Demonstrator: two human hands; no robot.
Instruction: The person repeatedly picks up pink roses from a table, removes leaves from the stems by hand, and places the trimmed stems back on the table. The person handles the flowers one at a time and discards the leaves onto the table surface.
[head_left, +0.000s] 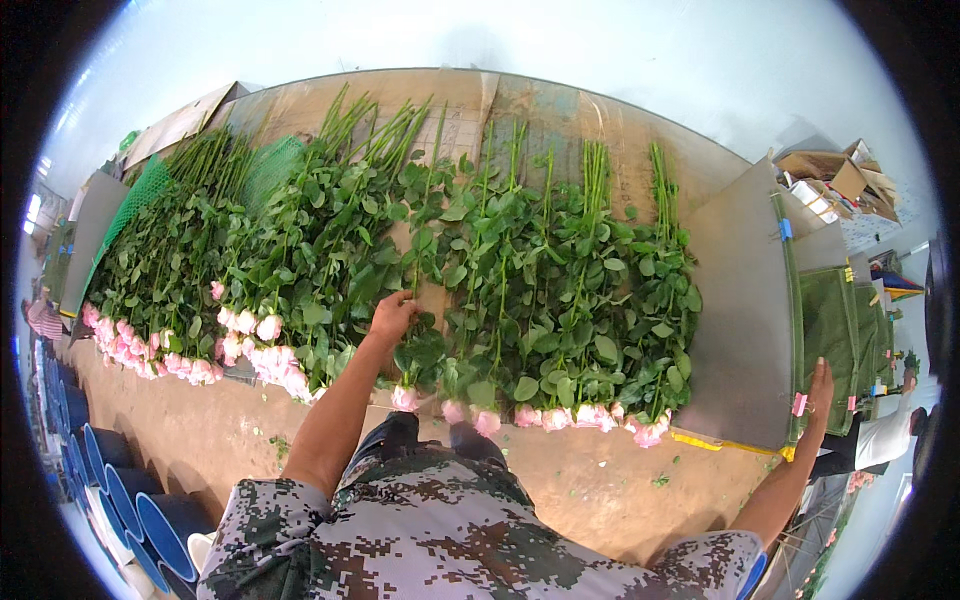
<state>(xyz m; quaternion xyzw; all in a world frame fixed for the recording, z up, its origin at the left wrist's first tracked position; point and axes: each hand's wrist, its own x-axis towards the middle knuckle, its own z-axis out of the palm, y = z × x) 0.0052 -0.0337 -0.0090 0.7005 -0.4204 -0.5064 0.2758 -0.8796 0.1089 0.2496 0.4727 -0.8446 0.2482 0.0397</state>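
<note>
My left hand (393, 318) is over the table with its fingers curled around the stem of a single pink rose (404, 398), whose bloom hangs at the front edge. To its right lies a spread of leafy rose stems (540, 300), cut ends pointing away, with pink blooms (592, 417) along the front. A denser pile of roses (277, 367) lies to the left. My right hand (820, 390) is far right, fingers straight, beside a grey upright panel (739, 322) and a green fabric sheet (829, 322). A pink clip (799, 404) is next to it.
Green plastic netting (127, 214) lies among the left roses. Blue buckets (169, 525) stand on the floor at lower left. Cardboard boxes (847, 180) are piled at upper right. Another person (885, 439) in a white top is at the right.
</note>
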